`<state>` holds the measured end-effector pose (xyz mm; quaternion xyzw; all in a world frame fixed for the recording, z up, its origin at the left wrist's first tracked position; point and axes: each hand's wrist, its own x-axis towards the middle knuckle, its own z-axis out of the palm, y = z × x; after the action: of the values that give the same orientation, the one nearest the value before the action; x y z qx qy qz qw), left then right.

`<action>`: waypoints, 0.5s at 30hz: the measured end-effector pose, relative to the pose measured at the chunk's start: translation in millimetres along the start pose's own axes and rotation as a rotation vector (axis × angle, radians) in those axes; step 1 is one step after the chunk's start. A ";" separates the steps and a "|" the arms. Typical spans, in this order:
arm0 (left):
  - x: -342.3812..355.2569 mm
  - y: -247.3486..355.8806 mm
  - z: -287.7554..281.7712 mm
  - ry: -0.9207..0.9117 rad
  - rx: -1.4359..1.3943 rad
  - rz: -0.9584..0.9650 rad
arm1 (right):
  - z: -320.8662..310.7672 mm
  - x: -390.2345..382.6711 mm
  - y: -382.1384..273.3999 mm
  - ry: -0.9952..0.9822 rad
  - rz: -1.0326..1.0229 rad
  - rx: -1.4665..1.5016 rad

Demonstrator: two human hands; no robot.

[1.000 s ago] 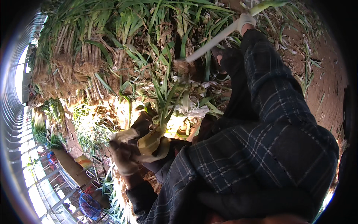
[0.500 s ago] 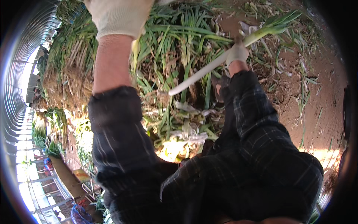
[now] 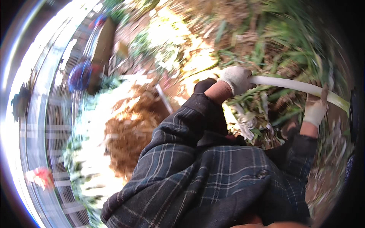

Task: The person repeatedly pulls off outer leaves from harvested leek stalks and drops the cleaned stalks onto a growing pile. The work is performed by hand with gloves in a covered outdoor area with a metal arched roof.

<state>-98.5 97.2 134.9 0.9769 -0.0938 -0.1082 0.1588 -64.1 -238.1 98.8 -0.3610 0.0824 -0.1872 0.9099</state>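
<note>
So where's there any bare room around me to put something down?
Barest looks the ground between the brown pile and your left hand, though a pale strip lies there. Soil beside your right forearm seems partly open, but blurred scraps streak it. Crowded: leaves above the leek in view, peelings below it.

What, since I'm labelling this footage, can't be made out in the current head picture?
All in the head view:
The far end of the leek: cut off by the dark right rim.
Its near end: covered by the gloved left hand.
Whether the right hand grips firmly: the leek partly covers it.
What the blue bundle and red thing are: motion blur.
</note>
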 end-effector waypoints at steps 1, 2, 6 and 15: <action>-21.0 -19.2 -4.2 0.074 -0.090 -0.071 | 33.3 -22.8 8.7 -0.103 0.029 -0.083; -40.9 -36.7 -8.3 0.087 -0.201 -0.201 | 68.8 -45.3 16.0 -0.302 0.038 -0.165; -105.4 -88.7 -8.5 0.596 -0.936 -0.251 | 182.3 -141.1 45.0 -1.009 0.129 -0.390; -316.3 -324.9 -96.1 1.822 -1.135 -1.106 | 148.5 -104.2 106.8 -1.062 0.323 -0.982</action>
<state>-330.3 496.7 173.9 0.3942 0.5443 0.5413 0.5053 -87.2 -31.9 134.7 -0.7519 -0.2424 0.2072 0.5771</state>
